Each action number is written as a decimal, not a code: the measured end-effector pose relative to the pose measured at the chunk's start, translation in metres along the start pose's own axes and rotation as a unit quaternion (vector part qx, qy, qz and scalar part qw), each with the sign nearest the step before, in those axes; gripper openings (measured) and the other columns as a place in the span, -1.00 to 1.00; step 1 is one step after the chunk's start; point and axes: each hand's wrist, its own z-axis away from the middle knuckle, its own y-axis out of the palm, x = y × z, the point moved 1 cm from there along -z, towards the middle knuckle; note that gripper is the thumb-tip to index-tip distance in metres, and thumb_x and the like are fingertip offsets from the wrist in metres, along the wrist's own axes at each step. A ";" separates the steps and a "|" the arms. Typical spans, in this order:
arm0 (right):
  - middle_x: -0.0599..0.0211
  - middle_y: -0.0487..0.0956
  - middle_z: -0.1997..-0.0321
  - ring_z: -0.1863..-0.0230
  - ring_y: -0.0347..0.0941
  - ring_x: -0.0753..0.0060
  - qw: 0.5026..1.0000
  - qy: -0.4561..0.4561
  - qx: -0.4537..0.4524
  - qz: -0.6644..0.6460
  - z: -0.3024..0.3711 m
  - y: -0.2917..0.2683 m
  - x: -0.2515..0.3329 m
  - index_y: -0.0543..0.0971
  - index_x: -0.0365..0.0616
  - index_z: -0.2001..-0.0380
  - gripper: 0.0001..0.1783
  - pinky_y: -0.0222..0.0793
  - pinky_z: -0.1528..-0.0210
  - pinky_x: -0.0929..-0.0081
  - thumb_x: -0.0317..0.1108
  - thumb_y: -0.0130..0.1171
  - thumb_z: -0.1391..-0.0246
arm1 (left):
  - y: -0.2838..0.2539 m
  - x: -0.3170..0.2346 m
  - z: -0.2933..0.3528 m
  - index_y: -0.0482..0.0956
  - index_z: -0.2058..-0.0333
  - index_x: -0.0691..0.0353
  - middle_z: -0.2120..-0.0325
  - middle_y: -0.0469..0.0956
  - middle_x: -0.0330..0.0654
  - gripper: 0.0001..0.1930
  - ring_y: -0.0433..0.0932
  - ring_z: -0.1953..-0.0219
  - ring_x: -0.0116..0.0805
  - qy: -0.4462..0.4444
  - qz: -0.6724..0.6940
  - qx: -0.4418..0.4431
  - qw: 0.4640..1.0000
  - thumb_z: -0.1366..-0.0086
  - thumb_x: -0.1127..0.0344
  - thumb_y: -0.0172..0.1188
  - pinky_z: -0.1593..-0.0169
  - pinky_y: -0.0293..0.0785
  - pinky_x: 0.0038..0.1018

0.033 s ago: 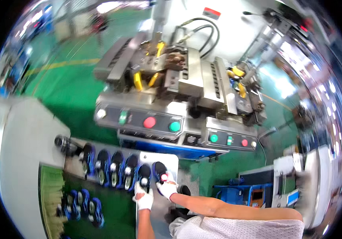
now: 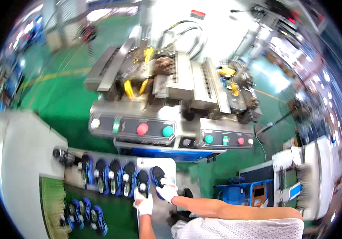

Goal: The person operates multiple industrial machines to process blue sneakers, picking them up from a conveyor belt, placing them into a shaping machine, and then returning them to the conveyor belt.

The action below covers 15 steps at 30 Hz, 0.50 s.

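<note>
Two black shoes with blue edges lie side by side on a pale metal tray table in front of me. My left hand [image 2: 144, 204], in a white glove, closes on the near end of the left shoe [image 2: 142, 177]. My right hand [image 2: 167, 191], also gloved in white, grips the near part of the right shoe [image 2: 157, 173], partly covering it. To the left, several similar shoes [image 2: 115, 175] stand in a row on a narrow conveyor-like ledge. Motion blur softens the fingers.
Ahead stands a machine with metal clamps, yellow parts and a control panel [image 2: 133, 126] with red and green buttons. More shoes [image 2: 81, 211] sit lower left, near a grey cabinet [image 2: 23, 147]. A blue cart [image 2: 244, 193] is at the right.
The view has shifted slightly, so the machine appears a little further left. Both hands stay on the same two shoes.
</note>
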 end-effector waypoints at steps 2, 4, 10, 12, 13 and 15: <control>-0.07 0.55 -0.16 -0.16 0.51 -0.08 0.996 0.011 0.087 0.017 -0.047 -0.089 -0.032 0.51 -0.20 -0.16 -0.27 0.41 -0.21 0.20 0.10 0.29 -0.05 | 0.029 -0.090 0.013 0.21 -0.32 0.38 -0.15 0.48 0.21 -0.09 0.51 -0.17 0.11 -0.105 0.134 -0.003 0.985 -0.06 0.16 0.46 -0.26 0.39 -0.12; 0.11 0.70 0.06 0.00 0.63 0.10 0.987 -0.043 -0.045 -0.149 -0.025 -0.101 -0.035 0.58 -0.20 -0.08 -0.28 0.47 -0.12 0.21 0.12 0.37 0.02 | 0.031 -0.093 0.009 0.24 -0.30 0.40 -0.09 0.52 0.22 -0.09 0.54 -0.13 0.13 -0.084 0.109 0.006 0.990 -0.05 0.15 0.49 -0.22 0.43 -0.12; 0.18 0.67 0.30 0.43 0.55 0.53 0.909 0.238 0.044 -0.338 0.074 -0.250 -0.137 0.65 -0.34 0.18 -0.29 0.49 0.44 0.44 0.17 0.46 0.09 | 0.056 -0.216 0.091 0.39 -0.19 0.39 -0.04 0.56 0.22 -0.17 0.56 -0.10 0.13 -0.025 0.032 0.233 0.972 -0.07 -0.03 0.48 -0.16 0.47 -0.14; 0.26 0.65 0.33 0.48 0.50 0.60 0.855 0.267 -0.077 -0.438 0.116 -0.265 -0.210 0.64 -0.31 0.23 -0.36 0.42 0.51 0.50 0.10 0.52 0.12 | 0.081 -0.264 0.115 0.21 -0.31 0.47 -0.12 0.49 0.28 0.00 0.50 -0.16 0.18 0.063 0.046 0.322 0.944 -0.07 -0.06 0.48 -0.22 0.41 -0.11; 0.30 0.64 0.34 0.49 0.49 0.62 0.815 0.281 -0.142 -0.486 0.139 -0.267 -0.240 0.63 -0.29 0.24 -0.39 0.39 0.54 0.52 0.05 0.55 0.14 | 0.101 -0.265 0.143 0.21 -0.33 0.44 -0.15 0.48 0.25 0.00 0.48 -0.18 0.19 0.125 0.037 0.325 0.937 -0.07 -0.05 0.49 -0.24 0.39 -0.13; 0.56 0.60 0.32 0.50 0.47 0.68 0.726 0.267 -0.231 -0.591 0.169 -0.310 -0.244 0.57 0.08 0.11 -0.65 0.29 0.56 0.59 -0.37 0.43 -0.03 | 0.124 -0.300 0.149 0.27 -0.30 0.41 -0.14 0.49 0.21 -0.05 0.49 -0.16 0.17 0.217 0.017 0.354 0.909 -0.08 -0.05 0.48 -0.22 0.39 -0.15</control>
